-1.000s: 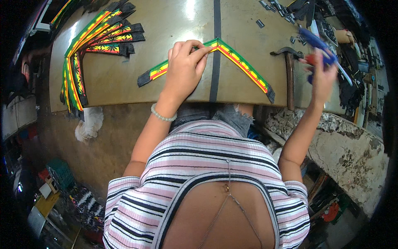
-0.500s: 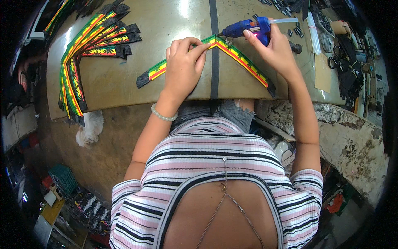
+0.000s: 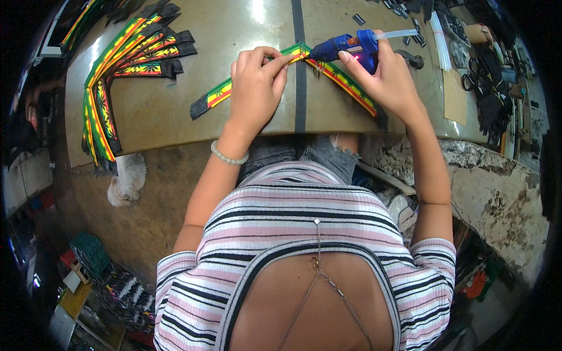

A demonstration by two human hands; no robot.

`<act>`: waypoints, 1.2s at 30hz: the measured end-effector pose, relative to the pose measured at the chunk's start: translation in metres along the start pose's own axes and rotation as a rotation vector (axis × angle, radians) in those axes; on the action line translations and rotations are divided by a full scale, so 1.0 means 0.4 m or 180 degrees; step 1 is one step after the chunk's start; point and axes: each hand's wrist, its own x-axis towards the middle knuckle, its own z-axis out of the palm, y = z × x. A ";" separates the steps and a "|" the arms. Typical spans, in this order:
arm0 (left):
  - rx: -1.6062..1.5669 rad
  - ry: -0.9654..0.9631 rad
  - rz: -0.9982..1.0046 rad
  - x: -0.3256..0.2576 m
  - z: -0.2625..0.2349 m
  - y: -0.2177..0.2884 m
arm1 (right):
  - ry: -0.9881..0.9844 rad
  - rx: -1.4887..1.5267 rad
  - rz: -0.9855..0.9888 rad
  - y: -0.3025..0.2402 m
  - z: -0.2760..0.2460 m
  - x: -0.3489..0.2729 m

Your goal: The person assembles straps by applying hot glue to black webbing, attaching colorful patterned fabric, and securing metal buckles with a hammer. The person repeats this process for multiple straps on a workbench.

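Note:
A green, yellow and red patterned strap (image 3: 345, 85) with black ends lies bent in a V on the table, its peak pointing away from me. Thumb and fingers of my left hand (image 3: 257, 85) pinch the strap just left of the peak. My right hand (image 3: 383, 76) is wrapped round a blue hot glue gun (image 3: 346, 49), with a clear glue stick (image 3: 398, 34) poking out of its back. The gun's nozzle is at the strap's peak, next to my left fingertips; whether it touches cannot be made out.
The brown table (image 3: 158, 117) carries a fanned pile of similar straps (image 3: 105, 82) at left. A black band (image 3: 300, 111) crosses its middle. To the right are a hammer (image 3: 413, 59), white glue sticks (image 3: 442, 44), scissors (image 3: 468, 82) and small black pieces (image 3: 358, 19).
The glue gun in my right hand has moved left and slightly down, bringing its nozzle over the strap's peak. My left hand keeps its pinch, and the view has shifted slightly.

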 end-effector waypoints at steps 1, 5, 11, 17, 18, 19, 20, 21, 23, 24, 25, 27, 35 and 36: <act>0.0012 0.0051 0.0051 0.000 0.002 -0.001 | 0.0020 0.0013 -0.0017 -0.001 0.001 -0.004; 0.0045 0.0198 0.0176 0.003 0.007 -0.006 | -0.0093 -0.0071 -0.0076 -0.007 0.003 -0.017; 0.0014 0.0174 0.0126 0.000 0.006 -0.006 | -0.0067 0.0147 -0.0189 -0.017 0.000 -0.040; 0.0025 0.0126 0.0091 -0.001 0.009 -0.008 | -0.0173 0.1099 0.0167 0.008 -0.032 -0.069; 0.0013 0.0125 0.0086 0.000 0.009 -0.008 | 0.0234 0.1456 0.0486 0.038 -0.042 -0.077; 0.0030 0.0103 0.0065 0.001 0.008 -0.007 | 0.0538 0.1922 0.0563 0.079 -0.049 -0.089; 0.0038 0.0089 0.0046 0.000 0.006 -0.005 | 0.1194 0.1731 0.1051 0.140 -0.070 -0.095; 0.0024 0.0077 0.0028 0.000 0.005 -0.003 | 0.1676 0.1712 0.1033 0.220 -0.102 -0.101; -0.0005 0.0053 0.0009 0.002 0.001 0.002 | 0.2917 0.0573 0.1396 0.397 -0.136 -0.123; 0.0018 0.0003 0.0014 0.003 -0.002 0.005 | 0.3110 0.0311 0.1718 0.480 -0.144 -0.154; 0.0031 -0.0073 -0.0047 0.005 -0.004 0.008 | 0.3295 0.0059 0.2038 0.553 -0.153 -0.186; -0.0042 -0.0053 -0.0121 0.007 -0.006 0.013 | 0.2862 -0.0936 0.2550 0.636 -0.169 -0.253; -0.0009 0.0027 -0.0171 0.012 -0.002 0.015 | 0.1070 0.0458 0.1295 0.320 -0.184 -0.084; 0.0021 0.0054 -0.0153 0.012 -0.002 0.013 | 0.0826 0.1176 0.1011 0.293 -0.125 -0.013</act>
